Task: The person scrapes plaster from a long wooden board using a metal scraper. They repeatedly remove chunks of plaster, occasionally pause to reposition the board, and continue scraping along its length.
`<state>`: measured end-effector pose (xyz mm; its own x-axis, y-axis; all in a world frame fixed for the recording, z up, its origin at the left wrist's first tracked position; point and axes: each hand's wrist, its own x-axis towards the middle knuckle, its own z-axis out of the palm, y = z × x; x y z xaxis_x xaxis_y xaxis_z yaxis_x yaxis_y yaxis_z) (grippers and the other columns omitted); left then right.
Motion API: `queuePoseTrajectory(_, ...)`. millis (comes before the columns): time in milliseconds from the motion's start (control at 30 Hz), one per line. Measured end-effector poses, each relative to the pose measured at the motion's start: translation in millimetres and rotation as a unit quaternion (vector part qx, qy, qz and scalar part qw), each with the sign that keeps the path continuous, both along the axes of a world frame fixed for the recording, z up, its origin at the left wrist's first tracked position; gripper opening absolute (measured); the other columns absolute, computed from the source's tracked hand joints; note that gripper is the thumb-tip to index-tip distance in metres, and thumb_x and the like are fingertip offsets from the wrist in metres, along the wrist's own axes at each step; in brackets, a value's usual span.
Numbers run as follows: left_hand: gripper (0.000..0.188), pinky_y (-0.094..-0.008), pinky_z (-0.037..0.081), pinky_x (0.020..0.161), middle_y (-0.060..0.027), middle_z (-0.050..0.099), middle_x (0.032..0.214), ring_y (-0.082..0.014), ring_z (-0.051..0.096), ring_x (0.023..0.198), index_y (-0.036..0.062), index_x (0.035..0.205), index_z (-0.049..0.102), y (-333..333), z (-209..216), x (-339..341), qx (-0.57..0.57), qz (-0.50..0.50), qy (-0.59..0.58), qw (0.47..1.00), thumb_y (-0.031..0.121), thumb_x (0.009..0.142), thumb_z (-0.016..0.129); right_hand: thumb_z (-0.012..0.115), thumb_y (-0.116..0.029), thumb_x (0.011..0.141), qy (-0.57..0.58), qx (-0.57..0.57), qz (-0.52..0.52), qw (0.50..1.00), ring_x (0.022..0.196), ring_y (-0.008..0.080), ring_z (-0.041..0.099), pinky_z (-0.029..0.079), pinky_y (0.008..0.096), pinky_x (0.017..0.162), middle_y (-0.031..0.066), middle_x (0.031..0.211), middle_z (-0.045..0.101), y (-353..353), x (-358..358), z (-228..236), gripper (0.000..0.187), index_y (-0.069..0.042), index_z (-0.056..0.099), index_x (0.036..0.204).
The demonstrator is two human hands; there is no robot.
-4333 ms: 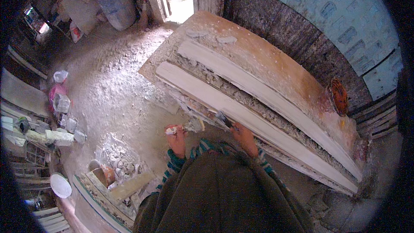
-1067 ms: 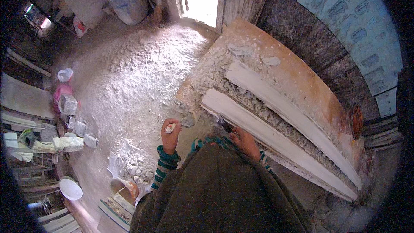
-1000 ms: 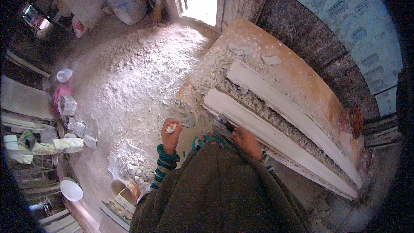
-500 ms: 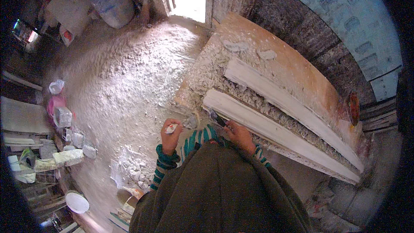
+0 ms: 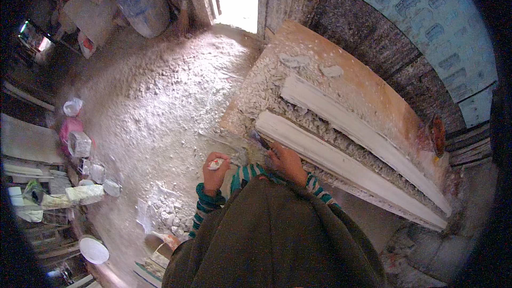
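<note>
My left hand [image 5: 214,177] is closed around a small white piece with red marks [image 5: 215,164], too small to name, above the dusty floor. My right hand [image 5: 288,161] grips a scraper-like hand tool [image 5: 260,138] with a dark handle and a greyish blade. Its blade end lies by the near left end of a long white plaster moulding [image 5: 341,165]; whether the two touch, I cannot tell. A second long white moulding [image 5: 362,134] lies beyond it, with crumbled plaster between them. Both rest on an orange-brown board [image 5: 368,88].
Lumps of plaster [image 5: 172,216] and a tipped container [image 5: 156,241] are on the floor to the left. A white basin [image 5: 94,250] stands farther left. A big bluish drum [image 5: 142,3] and a broom [image 5: 183,17] stand near the bright doorway [image 5: 237,0].
My right hand has shifted a little left and up the view, and turned over the tool so less of its handle shows. My left hand has moved slightly right, still holding the white piece.
</note>
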<state>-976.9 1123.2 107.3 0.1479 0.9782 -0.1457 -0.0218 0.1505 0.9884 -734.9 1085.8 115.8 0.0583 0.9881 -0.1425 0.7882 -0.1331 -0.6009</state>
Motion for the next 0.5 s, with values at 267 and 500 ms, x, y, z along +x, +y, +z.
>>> queuePoseTrajectory(267,0.008,-0.0239,0.046,0.060,-0.0024,0.056,0.077,-0.0100,0.055,0.068,0.0048,0.084,0.055,-7.3,-4.6,51.0,0.026,-0.120,-0.046,0.991,0.005,0.079,0.061,0.055,-0.031,0.084,0.050,-0.127,-0.127,0.982,0.079,0.0343,0.061,0.047,0.0421,0.067,0.0179,0.087,0.063,-58.6,63.4,52.6,0.030,-0.009,0.056,0.103)
queuePoseTrajectory(500,0.008,-0.0244,0.047,0.060,-0.0030,0.057,0.077,-0.0100,0.056,0.069,0.0051,0.086,0.056,-15.4,-22.4,129.7,0.011,-0.285,-0.122,0.951,0.009,0.081,0.061,0.067,-0.026,0.074,-0.076,-0.088,-0.121,0.986,0.086,0.0292,0.061,0.048,0.0370,0.073,0.0120,0.092,0.064,-131.4,119.1,68.6,0.031,-0.010,0.059,0.100)
